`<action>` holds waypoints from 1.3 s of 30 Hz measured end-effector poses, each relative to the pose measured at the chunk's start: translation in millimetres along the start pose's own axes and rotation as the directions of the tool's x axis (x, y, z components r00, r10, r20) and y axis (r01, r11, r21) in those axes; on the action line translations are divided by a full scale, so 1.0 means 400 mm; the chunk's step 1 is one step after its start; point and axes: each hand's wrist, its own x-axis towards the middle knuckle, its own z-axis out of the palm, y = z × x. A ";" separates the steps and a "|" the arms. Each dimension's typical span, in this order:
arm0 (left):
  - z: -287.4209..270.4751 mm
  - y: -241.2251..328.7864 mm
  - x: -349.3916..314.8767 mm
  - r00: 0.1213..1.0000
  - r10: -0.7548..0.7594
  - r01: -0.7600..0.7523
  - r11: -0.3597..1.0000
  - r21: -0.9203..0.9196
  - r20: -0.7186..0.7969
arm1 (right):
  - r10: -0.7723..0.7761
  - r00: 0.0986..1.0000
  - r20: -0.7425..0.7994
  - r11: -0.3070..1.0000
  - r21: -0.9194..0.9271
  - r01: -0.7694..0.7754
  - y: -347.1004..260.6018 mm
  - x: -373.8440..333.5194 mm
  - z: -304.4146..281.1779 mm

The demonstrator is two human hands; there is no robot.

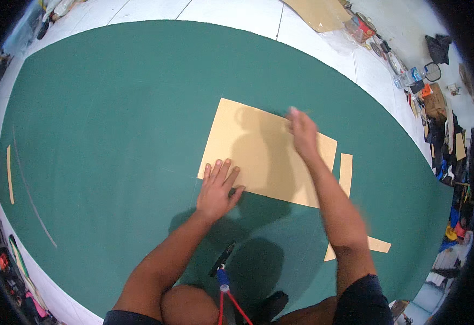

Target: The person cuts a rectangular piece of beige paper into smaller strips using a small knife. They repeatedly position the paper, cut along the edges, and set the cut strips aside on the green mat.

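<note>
A tan rectangular sheet (258,141) of paper or card lies slightly turned on a green mat. My left hand (218,189) rests flat near its lower left corner, fingers spread. Over the upper right edge of the sheet is my right hand (303,132), its fingers drawn together and blurred by motion. Whatever they hold, if anything, I cannot make out. A narrow tan strip (345,168) lies just right of the sheet, and my right forearm partly covers it. Further tan strips (378,245) lie beyond and beneath that forearm.
The green mat (101,119) spreads over white floor tiles (231,16). Another tan strip (10,173) and a thin pale curved line (31,200) are at far left. A red cord (239,309) with a black piece (223,259) hangs before me. Assorted clutter (410,76) lines the right side.
</note>
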 end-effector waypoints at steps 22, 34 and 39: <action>0.016 0.001 0.002 1.000 0.005 -0.005 0.999 0.036 -0.002 | -0.215 0.970 0.113 0.973 -0.065 0.223 -0.147 0.100 0.342; 0.016 -0.005 -0.007 1.000 -0.002 0.003 0.999 0.043 -0.024 | 0.019 0.999 -0.049 0.954 -0.297 -0.033 -0.001 0.021 0.034; 0.027 -0.002 0.001 0.999 0.034 -0.033 0.997 0.063 -0.023 | -0.022 1.000 -0.013 0.961 -0.276 0.018 -0.001 0.031 0.062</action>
